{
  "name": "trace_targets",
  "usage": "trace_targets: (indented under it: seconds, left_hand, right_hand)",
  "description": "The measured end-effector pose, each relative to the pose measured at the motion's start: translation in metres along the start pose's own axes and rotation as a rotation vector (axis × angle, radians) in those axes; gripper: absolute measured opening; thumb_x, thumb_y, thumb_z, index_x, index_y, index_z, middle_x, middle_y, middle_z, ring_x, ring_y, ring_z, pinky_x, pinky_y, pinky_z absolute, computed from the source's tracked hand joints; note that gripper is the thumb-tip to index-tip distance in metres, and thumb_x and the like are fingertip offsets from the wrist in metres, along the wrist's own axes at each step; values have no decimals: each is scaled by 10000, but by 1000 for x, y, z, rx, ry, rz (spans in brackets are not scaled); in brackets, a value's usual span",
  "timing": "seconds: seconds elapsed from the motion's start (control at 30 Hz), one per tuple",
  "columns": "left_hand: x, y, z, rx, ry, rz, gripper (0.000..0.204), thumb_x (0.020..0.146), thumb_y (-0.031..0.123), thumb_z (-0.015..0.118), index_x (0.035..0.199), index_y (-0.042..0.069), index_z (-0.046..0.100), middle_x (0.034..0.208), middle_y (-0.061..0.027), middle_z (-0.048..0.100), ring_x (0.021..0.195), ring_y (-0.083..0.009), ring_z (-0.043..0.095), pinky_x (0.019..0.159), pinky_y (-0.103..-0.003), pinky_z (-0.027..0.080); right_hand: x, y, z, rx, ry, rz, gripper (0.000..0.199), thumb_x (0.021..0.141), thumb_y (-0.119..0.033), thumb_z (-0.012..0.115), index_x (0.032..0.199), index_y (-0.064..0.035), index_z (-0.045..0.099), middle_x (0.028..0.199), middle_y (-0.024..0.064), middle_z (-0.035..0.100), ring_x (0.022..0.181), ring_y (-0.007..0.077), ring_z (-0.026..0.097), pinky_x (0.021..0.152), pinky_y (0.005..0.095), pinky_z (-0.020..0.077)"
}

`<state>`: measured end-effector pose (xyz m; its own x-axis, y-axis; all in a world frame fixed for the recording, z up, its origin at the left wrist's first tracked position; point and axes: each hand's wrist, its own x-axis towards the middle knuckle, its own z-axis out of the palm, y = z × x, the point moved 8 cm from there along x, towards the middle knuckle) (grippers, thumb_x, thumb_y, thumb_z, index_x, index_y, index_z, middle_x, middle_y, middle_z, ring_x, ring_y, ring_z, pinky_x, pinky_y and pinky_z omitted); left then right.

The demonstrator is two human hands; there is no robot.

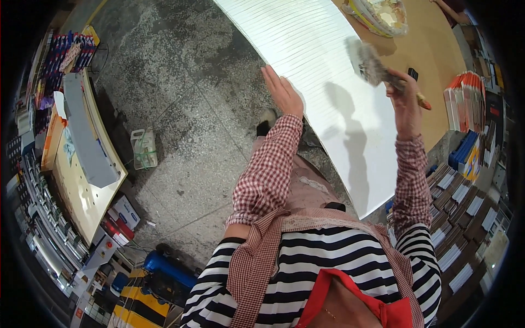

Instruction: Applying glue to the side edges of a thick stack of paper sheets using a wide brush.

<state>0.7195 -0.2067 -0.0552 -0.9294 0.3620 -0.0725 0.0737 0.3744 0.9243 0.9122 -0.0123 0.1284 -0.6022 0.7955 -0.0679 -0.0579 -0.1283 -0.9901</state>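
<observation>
White sheets (314, 57) lie fanned in narrow overlapping strips on a brown table (424, 41). The left hand (285, 97) lies extended along their edge; the right hand (406, 104) grips a pale-bristled brush (367, 64). Beyond, a plastic-lined tub (363, 18) holds yellowish-white clumps.

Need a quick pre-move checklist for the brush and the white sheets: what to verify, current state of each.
1. Grip on the wide, pale-bristled brush: ok; the right hand is closed on its handle.
2. Left hand placement: ok; at the left edge of the long, white, fanned-out sheets.
3. Brush clear of sheets: ok, apparently; its shadow falls well to the left.
4. Plastic-lined round tub nearby: ok; on the brown tabletop, right of the sheets.
5. Bristle load: cannot tell; bristles blurred.
6. Table edge beneath sheets: cannot tell; hidden.
</observation>
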Motion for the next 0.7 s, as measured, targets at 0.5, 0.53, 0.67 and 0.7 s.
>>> trace_targets:
  seconds: [0.5,0.53,0.67,0.7]
  left_hand:
    - [-5,3,2,-137,31,37,554,1045,209,274,1528,-32,151,1562,-246,233,1446,-389,230,1186,-444,204]
    - [-6,1,2,-135,27,12,554,1046,211,273,1529,-31,151,1560,-247,237,1443,-390,235,1184,-443,208]
    - [-3,1,2,-163,33,4,554,1048,217,265,1532,-23,146,1556,-248,247,1437,-391,251,1182,-441,220]
    - [-3,0,3,-176,26,-8,554,1048,219,263,1533,-20,144,1556,-247,247,1437,-390,254,1182,-440,223]
  right_hand:
    - [4,31,93,-719,-268,-350,78,805,33,686,792,48,611,777,81,626,711,134,586,662,263,471]
    - [-14,28,82,-745,-267,-294,79,805,32,685,789,48,610,761,77,614,695,131,575,650,265,464]
    - [-22,11,76,-753,-247,-293,83,808,29,685,777,48,611,713,66,576,653,116,541,612,255,435]
    - [-11,8,82,-693,-221,-342,84,811,26,691,778,45,617,713,64,579,651,110,533,603,249,425]
